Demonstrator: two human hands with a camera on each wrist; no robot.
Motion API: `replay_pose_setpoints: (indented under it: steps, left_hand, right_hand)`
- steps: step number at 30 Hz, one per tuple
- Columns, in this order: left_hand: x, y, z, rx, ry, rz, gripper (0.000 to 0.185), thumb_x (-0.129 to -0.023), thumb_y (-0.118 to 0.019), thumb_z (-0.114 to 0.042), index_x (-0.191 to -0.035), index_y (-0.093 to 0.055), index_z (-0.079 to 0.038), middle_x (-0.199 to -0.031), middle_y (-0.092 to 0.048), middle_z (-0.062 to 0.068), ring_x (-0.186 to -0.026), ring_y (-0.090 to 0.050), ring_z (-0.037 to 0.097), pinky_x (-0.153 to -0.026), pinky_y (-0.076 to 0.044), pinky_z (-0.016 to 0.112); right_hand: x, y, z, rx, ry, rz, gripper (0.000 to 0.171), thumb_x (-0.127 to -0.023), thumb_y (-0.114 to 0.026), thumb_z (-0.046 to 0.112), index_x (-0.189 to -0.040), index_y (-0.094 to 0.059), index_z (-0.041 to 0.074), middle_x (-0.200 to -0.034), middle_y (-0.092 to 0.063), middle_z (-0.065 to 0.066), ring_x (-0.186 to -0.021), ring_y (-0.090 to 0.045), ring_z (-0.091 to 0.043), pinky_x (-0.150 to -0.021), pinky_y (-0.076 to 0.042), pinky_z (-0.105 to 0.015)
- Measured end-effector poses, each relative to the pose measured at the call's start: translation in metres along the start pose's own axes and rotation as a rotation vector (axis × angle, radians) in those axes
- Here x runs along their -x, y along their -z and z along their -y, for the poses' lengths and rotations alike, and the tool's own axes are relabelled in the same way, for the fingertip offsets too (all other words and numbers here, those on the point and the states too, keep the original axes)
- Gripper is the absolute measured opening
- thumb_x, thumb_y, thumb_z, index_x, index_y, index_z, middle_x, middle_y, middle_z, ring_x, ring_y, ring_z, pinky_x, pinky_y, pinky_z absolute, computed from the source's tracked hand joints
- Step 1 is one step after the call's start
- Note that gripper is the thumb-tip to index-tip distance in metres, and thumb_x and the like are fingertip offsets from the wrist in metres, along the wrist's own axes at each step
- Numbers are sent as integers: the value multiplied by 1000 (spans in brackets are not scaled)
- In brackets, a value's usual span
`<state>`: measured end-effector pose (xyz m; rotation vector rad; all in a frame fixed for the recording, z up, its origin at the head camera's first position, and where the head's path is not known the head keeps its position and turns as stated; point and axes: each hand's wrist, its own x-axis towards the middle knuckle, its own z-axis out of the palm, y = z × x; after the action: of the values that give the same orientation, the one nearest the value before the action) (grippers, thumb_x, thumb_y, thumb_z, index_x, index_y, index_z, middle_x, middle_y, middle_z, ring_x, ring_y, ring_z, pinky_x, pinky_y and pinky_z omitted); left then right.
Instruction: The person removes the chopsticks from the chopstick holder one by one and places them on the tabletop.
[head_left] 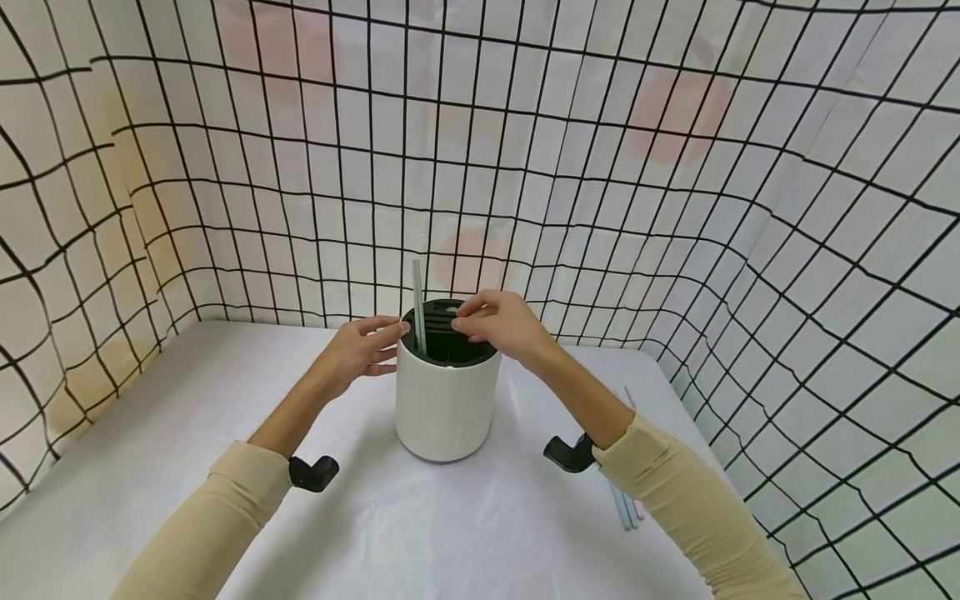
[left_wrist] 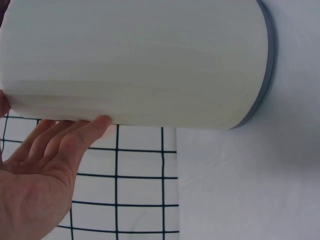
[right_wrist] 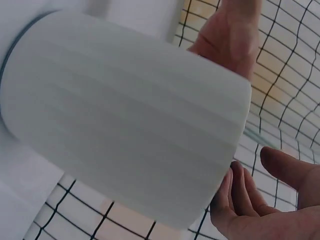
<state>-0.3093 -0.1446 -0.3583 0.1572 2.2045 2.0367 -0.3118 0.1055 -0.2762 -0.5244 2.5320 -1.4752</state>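
Observation:
A white cylindrical holder (head_left: 446, 412) with a black insert in its top stands upright on the table. Pale, thin straw-like sticks (head_left: 417, 292) rise from the left side of its opening. At the rim's left, my left hand (head_left: 360, 350) holds the holder, thumb at the edge and fingers against the outer wall. My right hand (head_left: 506, 321) is over the right side of the rim. In the right wrist view its thumb (right_wrist: 282, 165) stands apart from the fingers, with nothing seen between them. The wall hides part of the right fingers there.
Several thin pale sticks, bluish and pinkish, lie on the white table (head_left: 465, 533), partly under the right forearm. A black wire grid (head_left: 360, 183) stands along the back and sides. Black wrist-worn pieces (head_left: 315, 473) jut out from both sleeves.

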Motion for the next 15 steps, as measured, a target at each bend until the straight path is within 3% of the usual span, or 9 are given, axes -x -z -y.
replay_pose_setpoints:
  steps: [6,15]
  left_hand:
    - [-1,0,1,4,0,8,64,-99,-67,-37,-149,-46,-3,-150,-53,17,-134,-55,37,-94,-60,39]
    - [-2,2,2,7,-12,20,65,-99,-67,-39,-149,-46,-2,-150,-53,18,-134,-55,36,-95,-60,40]
  right_hand:
    - [-6,-19,3,-40,28,51,26,-94,-73,14,-117,-69,3,-114,-74,-14,-105,-72,-34,-93,-61,-38]
    - [-14,-33,2,-16,71,36,23,-92,-74,11,-114,-71,3,-109,-77,-14,-93,-75,-28,-83,-62,-32]
